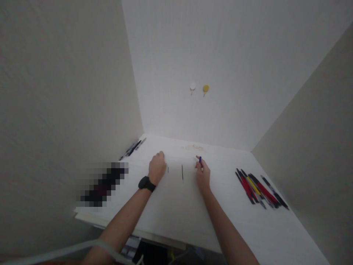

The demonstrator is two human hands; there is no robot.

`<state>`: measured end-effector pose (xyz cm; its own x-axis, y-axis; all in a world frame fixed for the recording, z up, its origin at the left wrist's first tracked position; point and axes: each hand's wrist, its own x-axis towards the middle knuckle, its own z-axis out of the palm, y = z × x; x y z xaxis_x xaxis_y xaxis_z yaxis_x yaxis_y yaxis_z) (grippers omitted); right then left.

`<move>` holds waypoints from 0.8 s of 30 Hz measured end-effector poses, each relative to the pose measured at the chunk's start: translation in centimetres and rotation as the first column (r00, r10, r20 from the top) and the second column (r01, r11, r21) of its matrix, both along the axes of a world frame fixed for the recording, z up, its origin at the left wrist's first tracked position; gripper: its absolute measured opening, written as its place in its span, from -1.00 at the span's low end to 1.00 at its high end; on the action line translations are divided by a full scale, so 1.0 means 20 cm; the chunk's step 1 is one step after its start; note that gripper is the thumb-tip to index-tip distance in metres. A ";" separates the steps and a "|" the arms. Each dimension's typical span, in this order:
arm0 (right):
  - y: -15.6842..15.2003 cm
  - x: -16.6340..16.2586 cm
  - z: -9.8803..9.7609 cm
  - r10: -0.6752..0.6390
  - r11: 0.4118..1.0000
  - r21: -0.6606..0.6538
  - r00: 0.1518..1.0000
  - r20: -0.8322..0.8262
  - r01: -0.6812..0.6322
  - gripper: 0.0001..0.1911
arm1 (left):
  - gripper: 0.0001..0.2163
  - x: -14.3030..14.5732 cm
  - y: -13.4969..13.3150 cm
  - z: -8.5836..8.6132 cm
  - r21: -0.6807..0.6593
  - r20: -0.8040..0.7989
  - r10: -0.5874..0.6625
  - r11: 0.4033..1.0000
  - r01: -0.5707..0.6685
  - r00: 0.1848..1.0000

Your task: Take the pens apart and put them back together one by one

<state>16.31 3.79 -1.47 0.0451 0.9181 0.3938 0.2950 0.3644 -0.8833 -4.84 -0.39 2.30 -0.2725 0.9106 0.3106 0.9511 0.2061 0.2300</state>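
Observation:
My left hand (157, 167), with a black watch on the wrist, rests on the white table (176, 209) with its fingers curled closed; what it holds, if anything, is hidden. A short dark bit (168, 169) lies just right of it. My right hand (202, 173) is closed around a small blue pen part (200, 159) that sticks up from the fingers. Between the two hands a thin dark refill (182, 172) lies on the table.
A row of several red, black and yellow pens (257, 187) lies at the right of the table. A few dark pens (134, 148) lie in the far left corner. A blurred dark object (103, 184) sits at the left edge. Walls enclose three sides.

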 end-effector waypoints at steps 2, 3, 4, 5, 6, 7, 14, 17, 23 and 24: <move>-0.01 0.00 0.02 0.023 0.999 -0.029 0.998 -0.053 -0.025 -0.51 | -0.74 0.00 0.00 0.00 0.055 -0.002 -0.013 0.998 0.014 1.000; -0.01 0.00 0.02 0.039 0.998 -0.040 0.996 -0.076 -0.042 -0.50 | -0.73 0.01 0.01 0.01 0.086 0.001 -0.044 0.995 0.043 0.999; -0.01 0.00 0.03 0.057 0.997 -0.048 0.994 -0.095 -0.061 -0.50 | -0.73 0.01 0.01 0.01 0.114 0.007 -0.097 0.989 0.095 0.995; -0.01 -0.01 0.03 0.071 0.995 -0.057 0.991 -0.111 -0.077 -0.51 | -0.73 0.02 0.01 0.01 0.136 0.015 -0.173 0.976 0.170 0.985; -0.01 -0.01 0.04 0.079 0.994 -0.065 0.989 -0.122 -0.087 -0.51 | -0.74 0.03 0.02 0.00 0.151 0.026 -0.269 0.953 0.262 0.963; -0.01 -0.01 0.04 0.081 0.993 -0.072 0.988 -0.129 -0.091 -0.51 | -0.74 0.04 0.02 0.00 0.160 0.038 -0.366 0.921 0.356 0.930; 0.02 0.00 0.01 0.061 0.998 -0.027 0.994 -0.094 -0.064 -0.48 | -0.77 0.11 0.02 -0.03 0.155 0.053 -0.628 0.773 0.615 0.776; 0.03 0.00 0.00 0.085 0.992 -0.080 0.985 -0.153 -0.099 -0.51 | -0.76 0.11 0.01 -0.03 0.187 0.038 -0.638 0.760 0.622 0.769; 0.02 -0.02 0.00 0.296 0.936 -0.105 0.913 -0.280 -0.335 -0.65 | -0.73 0.11 0.00 -0.03 0.239 0.081 -0.650 0.748 0.619 0.755; 0.02 -0.02 0.01 0.324 0.924 -0.110 0.903 -0.282 -0.366 -0.65 | -0.74 0.12 0.00 -0.03 0.262 0.112 -0.658 0.743 0.616 0.745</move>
<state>15.95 4.23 -1.36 -0.2068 0.9427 0.2618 -0.0654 0.2536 -0.9651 -2.52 -0.44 1.72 0.2785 0.8163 0.5061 0.7768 -0.5013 0.3810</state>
